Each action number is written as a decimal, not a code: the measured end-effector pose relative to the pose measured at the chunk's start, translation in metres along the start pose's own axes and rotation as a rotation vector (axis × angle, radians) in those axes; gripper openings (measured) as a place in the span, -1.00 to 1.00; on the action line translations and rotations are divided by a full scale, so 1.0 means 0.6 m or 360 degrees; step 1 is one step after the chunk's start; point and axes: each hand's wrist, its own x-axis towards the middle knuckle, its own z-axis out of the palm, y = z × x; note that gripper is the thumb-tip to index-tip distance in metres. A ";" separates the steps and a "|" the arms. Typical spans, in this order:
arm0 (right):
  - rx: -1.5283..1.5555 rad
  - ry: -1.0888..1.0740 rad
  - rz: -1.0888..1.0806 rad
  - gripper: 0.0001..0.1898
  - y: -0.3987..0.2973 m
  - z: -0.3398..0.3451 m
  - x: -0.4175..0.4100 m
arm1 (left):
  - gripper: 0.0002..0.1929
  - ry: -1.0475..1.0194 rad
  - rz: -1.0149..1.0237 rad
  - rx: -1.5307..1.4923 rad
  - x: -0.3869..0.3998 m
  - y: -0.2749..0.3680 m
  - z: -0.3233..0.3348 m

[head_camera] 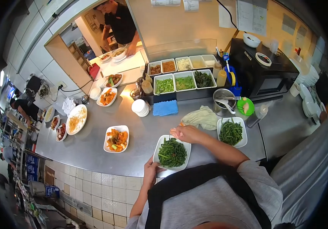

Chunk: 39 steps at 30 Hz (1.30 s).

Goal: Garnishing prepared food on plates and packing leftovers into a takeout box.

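A square white dish of cooked leafy greens (172,153) sits at the counter's near edge in front of me. My left hand (151,171) grips its near-left corner, thumb up by the rim. Above the far rim is my right hand (185,134), its fingers curled together. A small orange bit shows beside those fingers, and whether they hold it cannot be made out. Just beyond lies a crumpled pale green cloth (202,117). To the right of my right forearm stands a second white dish of greens (231,132).
A dish of orange-sauced food (116,139) stands left on the steel counter (89,154). Behind are stacked white cups (140,108), a blue cloth (165,108), topping tubs (164,84), a steel pot (222,110) and a black microwave (267,71). A person (121,25) handles bowls beyond the hatch.
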 end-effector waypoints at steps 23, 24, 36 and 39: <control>-0.0422 0.0417 -0.0222 -0.64 -0.122 0.120 -0.142 | -0.59 0.0454 0.0550 -0.0576 -0.077 0.197 -0.221; -0.0470 0.0499 -0.0215 -0.62 -0.119 0.138 -0.142 | -0.59 0.0492 0.0583 -0.0554 -0.072 0.217 -0.242; -0.0637 0.0685 0.0103 -0.58 -0.177 0.210 -0.006 | -0.77 0.0624 0.0381 -0.0308 0.197 0.376 -0.560; -0.0656 0.0687 0.0174 -0.59 -0.184 0.218 0.012 | -0.79 0.0446 0.0310 -0.0353 0.297 0.399 -0.569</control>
